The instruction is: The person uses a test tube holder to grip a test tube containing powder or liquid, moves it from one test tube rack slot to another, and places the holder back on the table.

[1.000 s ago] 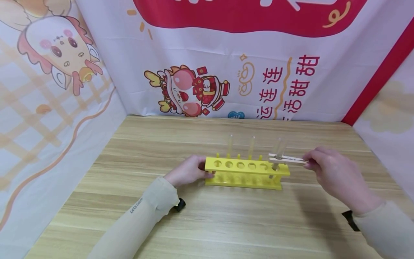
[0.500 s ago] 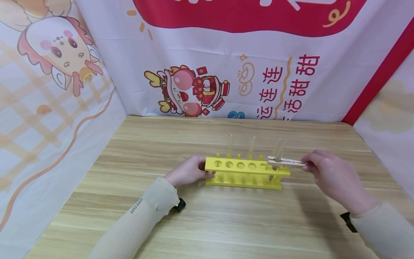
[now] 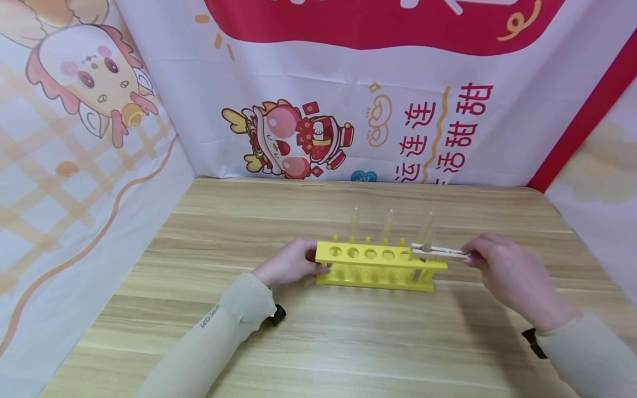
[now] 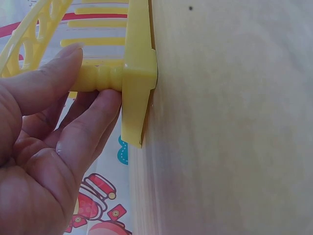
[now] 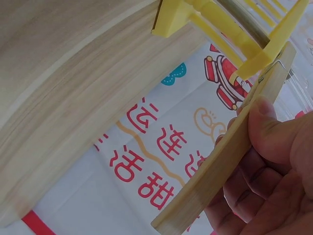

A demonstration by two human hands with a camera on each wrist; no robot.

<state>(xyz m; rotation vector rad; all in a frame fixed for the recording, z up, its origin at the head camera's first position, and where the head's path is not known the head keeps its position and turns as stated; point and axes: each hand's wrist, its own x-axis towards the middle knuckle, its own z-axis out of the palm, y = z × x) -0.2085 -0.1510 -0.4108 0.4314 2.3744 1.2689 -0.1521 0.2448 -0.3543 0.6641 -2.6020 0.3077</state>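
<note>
A yellow test tube rack (image 3: 378, 263) stands on the table. At its left end my left hand (image 3: 291, 262) grips the end post; in the left wrist view, thumb and fingers wrap round this ridged post (image 4: 100, 78). My right hand (image 3: 510, 279) pinches a wooden test tube holder (image 3: 448, 254) by its outer end. The holder's far end clasps a glass test tube (image 3: 429, 237), which passes down through the top bar near the rack's right end. Its lower part looks greyish in the right wrist view, where the holder (image 5: 215, 169) runs along under my thumb.
Behind the rack, clear tubes (image 3: 354, 222) stand round end up over its back pegs, one of them just behind the held tube. A printed cloth (image 3: 298, 72) hangs along the table's back edge, with more cloth at the left and right.
My right hand has shifted slightly left and down with the holder, and the held tube sits lower in the rack. The left hand and rack have stayed put.
</note>
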